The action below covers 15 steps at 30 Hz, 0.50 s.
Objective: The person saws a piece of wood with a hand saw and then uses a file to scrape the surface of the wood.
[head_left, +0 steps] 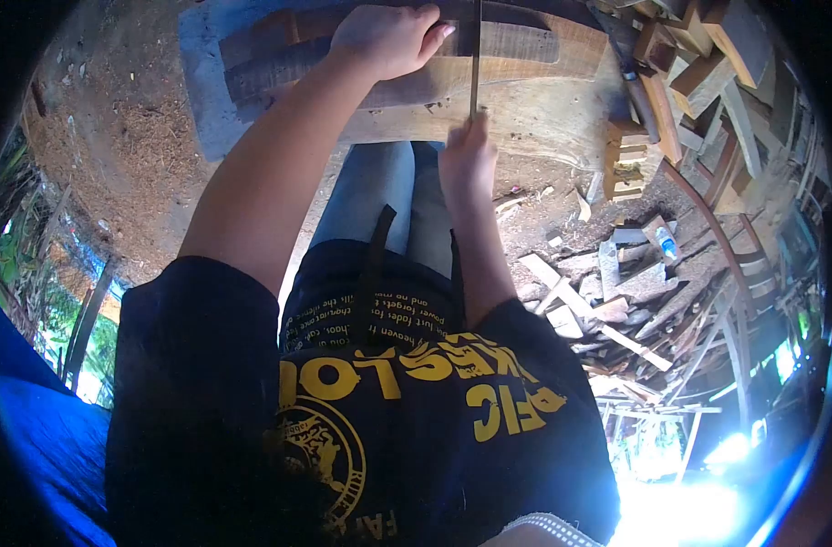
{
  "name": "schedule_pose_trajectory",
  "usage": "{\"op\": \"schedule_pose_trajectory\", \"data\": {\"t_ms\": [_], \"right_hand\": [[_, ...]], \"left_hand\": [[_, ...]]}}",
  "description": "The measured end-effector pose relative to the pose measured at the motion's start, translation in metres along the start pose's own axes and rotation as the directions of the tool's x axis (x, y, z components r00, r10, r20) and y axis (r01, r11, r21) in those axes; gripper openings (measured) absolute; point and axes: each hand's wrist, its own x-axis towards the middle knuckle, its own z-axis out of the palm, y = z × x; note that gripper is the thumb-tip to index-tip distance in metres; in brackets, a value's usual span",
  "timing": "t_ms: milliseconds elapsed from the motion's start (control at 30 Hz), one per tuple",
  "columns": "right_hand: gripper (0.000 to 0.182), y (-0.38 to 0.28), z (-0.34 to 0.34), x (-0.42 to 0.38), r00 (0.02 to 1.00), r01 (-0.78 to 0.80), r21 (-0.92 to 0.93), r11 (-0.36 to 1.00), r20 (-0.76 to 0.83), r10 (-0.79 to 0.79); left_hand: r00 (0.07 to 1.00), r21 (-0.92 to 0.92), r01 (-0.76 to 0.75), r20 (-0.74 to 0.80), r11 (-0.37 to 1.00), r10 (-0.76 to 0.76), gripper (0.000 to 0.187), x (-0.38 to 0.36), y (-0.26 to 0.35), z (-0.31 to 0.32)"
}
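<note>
My right hand (468,155) is closed around the near end of what looks like a handsaw. Its narrow blade (476,68), seen nearly edge-on, runs away from me across a dark wooden board (516,44). My left hand (384,41) bears on the same board, left of the blade, with its fingers curled and thumb stretched toward the blade. Part of that grip is hidden. Beneath the board lies a pale wooden work surface (543,105), in front of my knees. The saw's handle is mostly covered by my right hand.
Wood blocks and offcuts (707,82) are piled at the upper right. A stack of short blocks (625,159) stands by the work surface's right end. Scrap wood (607,310) litters the ground to my right, near a bottle (666,244). Sawdust (151,137) covers the ground at left.
</note>
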Motion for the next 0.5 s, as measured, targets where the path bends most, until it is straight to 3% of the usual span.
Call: {"op": "schedule_pose_trajectory", "data": {"t_ms": [133, 200, 233, 400, 500], "right_hand": [[0.015, -0.015, 0.002, 0.021, 0.991, 0.111, -0.059, 0.992, -0.064, -0.114], [0.014, 0.022, 0.011, -0.018, 0.995, 0.083, -0.034, 0.996, -0.056, -0.085], [0.012, 0.027, 0.010, -0.029, 0.998, 0.054, -0.007, 0.999, -0.040, -0.055], [0.007, -0.016, 0.015, 0.026, 0.990, 0.082, -0.009, 0.997, -0.113, -0.083], [0.009, -0.016, 0.010, 0.023, 0.989, 0.092, -0.035, 0.995, -0.110, -0.095]], "left_hand": [[1.000, -0.003, 0.015, 0.002, 1.000, -0.015, 0.038, -0.002, -0.002, 0.006], [0.982, 0.026, -0.045, -0.180, 0.999, 0.049, 0.036, 0.000, -0.008, 0.024], [0.981, 0.022, -0.042, -0.186, 0.999, 0.045, 0.036, 0.001, -0.007, 0.021], [0.999, 0.005, 0.036, 0.018, 0.999, -0.036, 0.039, -0.001, 0.001, -0.004], [0.999, -0.077, 0.048, -0.001, 0.996, -0.049, 0.040, 0.000, -0.002, 0.000]]}}
